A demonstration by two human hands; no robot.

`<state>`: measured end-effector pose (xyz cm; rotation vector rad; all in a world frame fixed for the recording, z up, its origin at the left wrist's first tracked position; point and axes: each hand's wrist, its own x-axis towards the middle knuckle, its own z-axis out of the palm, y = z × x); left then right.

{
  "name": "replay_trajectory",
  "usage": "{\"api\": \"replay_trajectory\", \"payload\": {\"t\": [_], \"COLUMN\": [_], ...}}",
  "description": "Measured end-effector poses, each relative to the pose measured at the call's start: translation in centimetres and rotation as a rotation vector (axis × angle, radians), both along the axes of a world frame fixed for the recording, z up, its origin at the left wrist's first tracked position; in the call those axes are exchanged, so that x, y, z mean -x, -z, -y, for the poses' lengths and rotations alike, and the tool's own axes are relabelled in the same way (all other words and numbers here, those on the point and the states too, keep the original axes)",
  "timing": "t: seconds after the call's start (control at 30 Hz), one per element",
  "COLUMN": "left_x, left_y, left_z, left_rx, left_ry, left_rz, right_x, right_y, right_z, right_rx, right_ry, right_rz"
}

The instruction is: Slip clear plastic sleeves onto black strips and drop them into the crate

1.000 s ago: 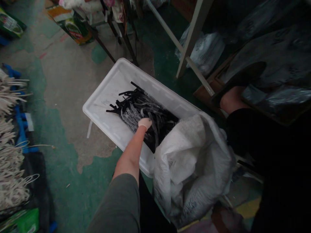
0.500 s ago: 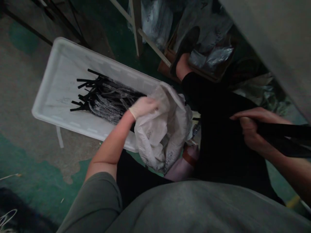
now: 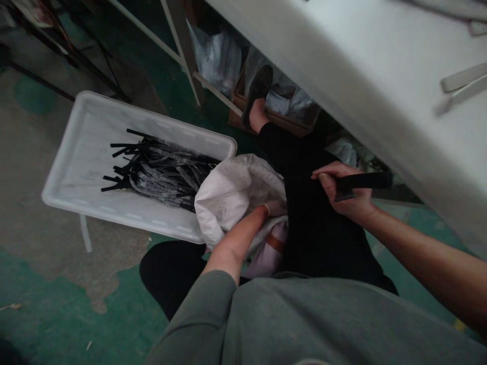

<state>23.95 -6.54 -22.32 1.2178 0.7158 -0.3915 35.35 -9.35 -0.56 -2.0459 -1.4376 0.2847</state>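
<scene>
My left hand [image 3: 277,208], in a pale glove, reaches down into a white woven sack [image 3: 216,203] between my legs. Its fingers are hidden inside the sack, so what they touch cannot be seen. Over my right thigh, my right hand [image 3: 344,190] is closed around a folded black strap [image 3: 367,180], one end of it sticking out to the right. Left of the sack lies a bundle of black straps [image 3: 163,170], partly in clear wrapping with loose ends pointing left. It rests in a white plastic tub [image 3: 87,203].
A pale tabletop [image 3: 365,61] juts in from the upper right, with blurred metal strips [image 3: 462,88] on it. Beneath it stand a table leg [image 3: 184,56] and a brown box [image 3: 300,124] with clear plastic bags. My foot [image 3: 258,96] is beside that box.
My left hand has gone from the sack's upper rim down into the sack. The right hand with the strap has come leftward in view. The view has shifted, showing more of the tabletop.
</scene>
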Motion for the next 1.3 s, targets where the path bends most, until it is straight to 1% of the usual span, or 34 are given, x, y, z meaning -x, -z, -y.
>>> {"api": "replay_trajectory", "payload": {"t": [0.03, 0.1, 0.17, 0.23, 0.27, 0.33, 0.4, 0.43, 0.5, 0.57, 0.63, 0.67, 0.7, 0.73, 0.8, 0.83, 0.9, 0.93, 1.0, 1.1, 1.13, 1.17, 1.2, 1.23, 1.27, 1.3], "left_x": [0.9, 3.4, 6.4, 9.0, 10.0, 11.3, 11.7, 11.8, 11.8, 12.1, 12.8, 13.3, 13.8, 14.4, 15.4, 15.8, 16.5, 16.7, 17.2, 17.9, 18.2, 18.5, 18.7, 18.9, 18.9, 18.7], "left_y": [0.2, 0.7, 1.1, 1.3, 1.3, 1.3, 1.1, 0.9, 0.3, -0.9, -2.7, -3.8, -5.0, -6.2, -8.6, -9.8, -12.1, -13.3, -15.7, -19.0, -19.7, -20.1, -20.1, -19.7, -18.8, -17.7], "left_z": [-1.2, -4.3, -7.7, -10.2, -10.9, -11.3, -10.5, -9.9, -9.0, -8.6, -8.7, -8.8, -8.9, -8.9, -8.7, -8.4, -7.6, -7.1, -6.1, -4.8, -4.5, -4.2, -4.1, -4.0, -4.2, -4.4], "left_rx": [-0.075, -0.243, -0.386, -0.491, -0.533, -0.605, -0.654, -0.672, -0.7, -0.737, -0.788, -0.819, -0.854, -0.886, -0.895, -0.858, -0.732, -0.67, -0.599, -0.572, -0.569, -0.567, -0.569, -0.583, -0.614, -0.662], "left_ry": [0.011, 0.015, -0.032, -0.02, 0.015, 0.123, 0.222, 0.254, 0.271, 0.273, 0.262, 0.225, 0.155, 0.046, -0.248, -0.4, -0.636, -0.718, -0.832, -0.937, -0.956, -0.958, -0.938, -0.896, -0.83, -0.74], "left_rz": [0.034, 0.093, 0.028, -0.015, -0.027, -0.084, -0.181, -0.232, -0.3, -0.324, -0.315, -0.29, -0.252, -0.202, -0.091, -0.046, 0.007, 0.03, 0.09, 0.202, 0.232, 0.25, 0.256, 0.246, 0.217, 0.167], "right_x": [-0.2, -0.5, -0.8, -1.1, -1.2, -1.5, -1.7, -1.9, -2.1, -2.2, -2.3, -2.3, -2.4, -2.4, -2.3, -2.3, -2.3, -2.3, -2.3, -2.1, -2.0, -1.7, -1.5, -1.2, -1.0, -0.8], "right_y": [0.1, 0.4, 0.7, 1.0, 1.2, 1.6, 2.0, 2.2, 2.5, 2.6, 2.6, 2.7, 2.7, 2.7, 2.8, 2.9, 3.0, 3.1, 3.1, 3.0, 2.9, 2.8, 2.7, 2.6, 2.5, 2.4], "right_z": [0.2, 0.5, 0.7, 0.9, 1.0, 1.4, 1.7, 1.9, 2.2, 2.4, 2.5, 2.5, 2.5, 2.4, 2.3, 2.3, 2.2, 2.1, 2.1, 2.1, 2.1, 2.1, 2.1, 2.1, 2.1, 2.1], "right_rx": [-0.013, -0.054, -0.102, -0.137, -0.146, -0.161, -0.17, -0.178, -0.188, -0.191, -0.18, -0.177, -0.175, -0.174, -0.197, -0.217, -0.25, -0.253, -0.216, -0.143, -0.128, -0.116, -0.104, -0.094, -0.088, -0.088], "right_ry": [0.012, 0.027, 0.028, 0.027, 0.031, 0.044, 0.055, 0.055, 0.058, 0.071, 0.096, 0.111, 0.123, 0.127, 0.124, 0.115, 0.095, 0.092, 0.102, 0.156, 0.176, 0.193, 0.203, 0.202, 0.191, 0.175], "right_rz": [-0.026, -0.07, -0.091, -0.101, -0.104, -0.109, -0.113, -0.116, -0.124, -0.121, -0.112, -0.113, -0.121, -0.134, -0.159, -0.165, -0.157, -0.147, -0.122, -0.088, -0.08, -0.073, -0.068, -0.062, -0.058, -0.054]}}
